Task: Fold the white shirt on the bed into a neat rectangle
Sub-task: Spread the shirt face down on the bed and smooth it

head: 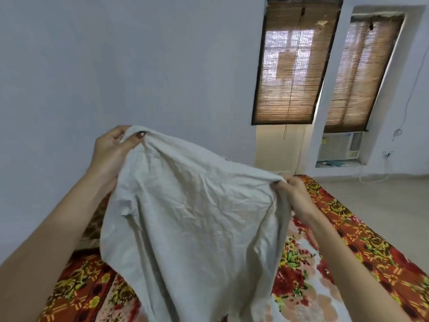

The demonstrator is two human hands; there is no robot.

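The white shirt (190,217) hangs spread out in the air above the bed (348,247), wrinkled, its lower part dropping out of the bottom of the view. My left hand (111,147) pinches its upper left corner, raised high. My right hand (294,194) grips the upper right corner, lower and farther right. The top edge of the cloth sags between both hands. The shirt hides the middle of the bed.
The bed carries a red and yellow floral cover, seen on both sides of the shirt. A plain wall (116,66) stands behind. Two windows with bamboo blinds (294,63) and an air conditioner (341,145) are at the far right, beside pale floor (383,201).
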